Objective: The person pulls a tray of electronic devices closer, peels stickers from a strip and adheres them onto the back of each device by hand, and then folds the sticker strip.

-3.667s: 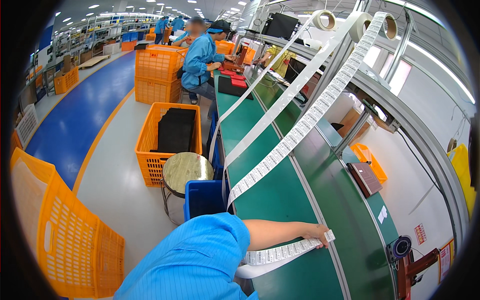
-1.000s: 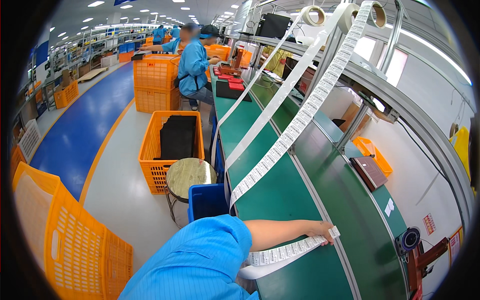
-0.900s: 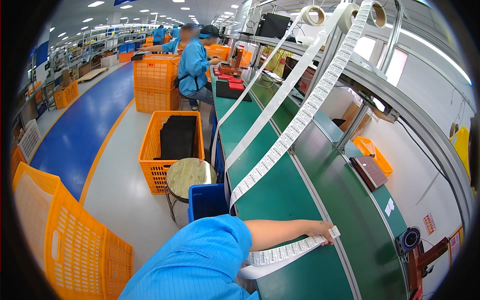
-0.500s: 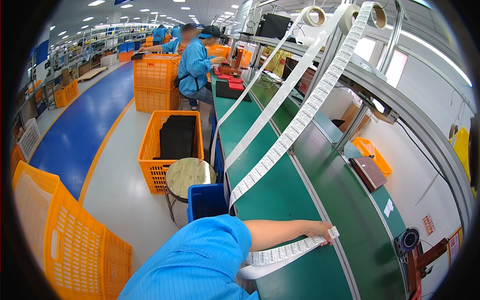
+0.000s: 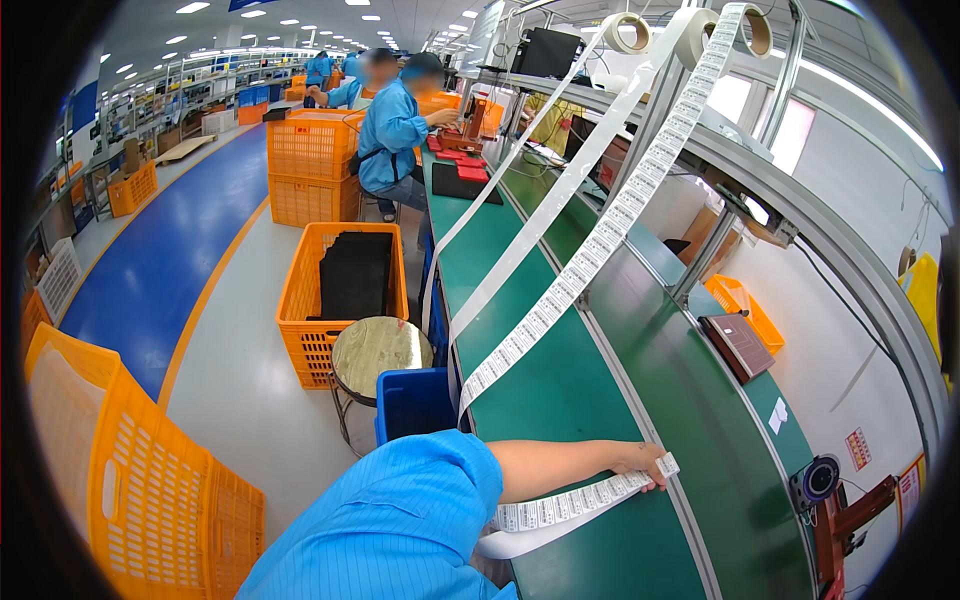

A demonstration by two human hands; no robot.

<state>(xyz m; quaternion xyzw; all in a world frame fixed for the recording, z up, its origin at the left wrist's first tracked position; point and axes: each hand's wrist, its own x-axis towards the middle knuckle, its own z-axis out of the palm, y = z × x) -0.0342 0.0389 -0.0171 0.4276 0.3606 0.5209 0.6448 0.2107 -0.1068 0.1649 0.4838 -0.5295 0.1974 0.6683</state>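
My left hand [image 5: 640,464] reaches to the right over the green work surface, its forearm bare below a blue sleeve. The fingers are closed on the end of a white strip of printed labels [image 5: 570,506]. From the hand this strip curls back left beneath the forearm, and its other end is hidden behind my sleeve. Its pale backing shows along the lower curve. My right hand is out of the picture. Ahead, a long label strip [image 5: 600,245] runs from a roll [image 5: 757,33] on the overhead rail down past the table's left edge.
Two more strips hang from a wide roll [image 5: 694,40] and a narrow roll [image 5: 628,33]. Left of the table [image 5: 560,375] stand a blue bin [image 5: 412,400], a round stool [image 5: 380,352] and orange crates [image 5: 300,300]. A co-worker [image 5: 390,125] sits farther along. A scanner-like device [image 5: 820,478] stands right.
My left hand and the label strip stay put. Farther off, the seated co-worker's head has shifted slightly, and a person behind has drawn an arm in.
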